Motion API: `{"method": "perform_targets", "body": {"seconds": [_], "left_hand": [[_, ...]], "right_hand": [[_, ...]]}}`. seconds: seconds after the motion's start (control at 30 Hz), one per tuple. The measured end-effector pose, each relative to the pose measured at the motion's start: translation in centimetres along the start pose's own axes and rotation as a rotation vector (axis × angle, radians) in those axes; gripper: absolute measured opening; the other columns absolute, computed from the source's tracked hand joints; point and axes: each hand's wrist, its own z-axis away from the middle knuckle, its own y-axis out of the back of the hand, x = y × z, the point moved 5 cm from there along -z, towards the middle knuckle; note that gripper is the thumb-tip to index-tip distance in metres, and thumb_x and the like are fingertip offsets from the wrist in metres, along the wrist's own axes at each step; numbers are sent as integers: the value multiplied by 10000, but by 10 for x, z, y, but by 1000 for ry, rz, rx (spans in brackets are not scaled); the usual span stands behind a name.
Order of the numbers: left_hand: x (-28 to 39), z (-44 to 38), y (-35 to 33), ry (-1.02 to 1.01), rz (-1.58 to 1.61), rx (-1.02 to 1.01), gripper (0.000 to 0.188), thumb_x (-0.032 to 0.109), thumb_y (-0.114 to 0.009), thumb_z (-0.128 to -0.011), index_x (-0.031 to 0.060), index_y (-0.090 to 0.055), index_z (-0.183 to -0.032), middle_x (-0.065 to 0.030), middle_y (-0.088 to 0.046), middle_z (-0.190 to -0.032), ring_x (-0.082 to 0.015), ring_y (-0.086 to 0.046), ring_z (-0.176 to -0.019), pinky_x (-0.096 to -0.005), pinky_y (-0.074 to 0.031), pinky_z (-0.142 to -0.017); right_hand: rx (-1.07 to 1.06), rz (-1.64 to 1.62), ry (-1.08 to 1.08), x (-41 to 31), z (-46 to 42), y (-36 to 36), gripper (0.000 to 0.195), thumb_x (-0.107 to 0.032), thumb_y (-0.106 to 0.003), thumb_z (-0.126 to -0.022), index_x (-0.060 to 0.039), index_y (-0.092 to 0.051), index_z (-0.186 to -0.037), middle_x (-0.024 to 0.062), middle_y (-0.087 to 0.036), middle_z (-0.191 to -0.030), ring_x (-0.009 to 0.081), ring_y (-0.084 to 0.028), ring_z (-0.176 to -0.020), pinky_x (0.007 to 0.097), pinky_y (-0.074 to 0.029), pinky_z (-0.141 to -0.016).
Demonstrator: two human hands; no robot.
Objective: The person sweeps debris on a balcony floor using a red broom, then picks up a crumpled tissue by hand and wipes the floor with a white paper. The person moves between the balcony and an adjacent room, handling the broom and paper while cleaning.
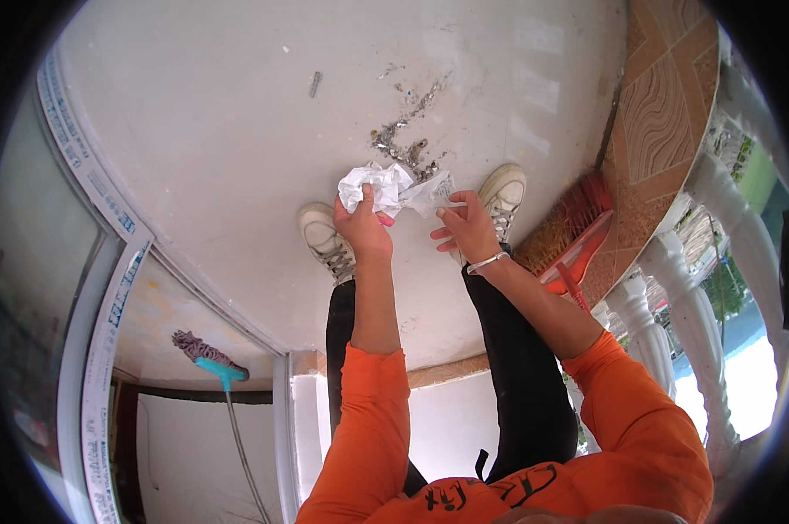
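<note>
My left hand (pixel 365 229) grips a crumpled white sheet (pixel 374 187), with the thumb pressed on top of it. A small pink item (pixel 385 219) shows beside those fingers; what it is cannot be made out. From the crumpled part, a thin translucent piece (pixel 430 193) stretches towards my right hand (pixel 469 226). The thumb and forefinger of that hand are at the piece's edge, the other fingers spread; whether they pinch it is unclear. Just beyond the sheet, a streak of swept debris (pixel 410 141) lies on the pale floor (pixel 224 131).
My shoes (pixel 325 239) stand either side of the hands. A broom (pixel 568 209) and red dustpan (pixel 581 255) rest against the tiled ledge (pixel 656 124), below white balusters (pixel 679 275). A mop (pixel 211 360) is past the door frame (pixel 99 177). A grey scrap (pixel 315 84) lies farther out.
</note>
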Motion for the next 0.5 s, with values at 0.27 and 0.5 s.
{"method": "perform_targets", "body": {"seconds": [0.27, 0.5], "left_hand": [[-11, 13, -9, -141, -121, 160, 219, 51, -615, -862, 31, -552, -1071, -53, -624, -963, -134, -603, -730, -253, -380, -365], [-26, 20, -16, -301, -436, 367, 294, 2, -610, -781, -50, -561, -1066, -127, -401, -1130, -249, -495, -1005, -355, -451, -860]], "right_hand": [[253, 308, 105, 6, -46, 4, 208, -96, -634, -795, 67, -532, -874, 151, -605, -669, 202, -607, -462, 316, -466, -395], [444, 244, -98, 39, -52, 20, 96, -12, -614, -748, 75, -579, -767, 154, -628, -652, 207, -609, -445, 301, -467, -384]]}}
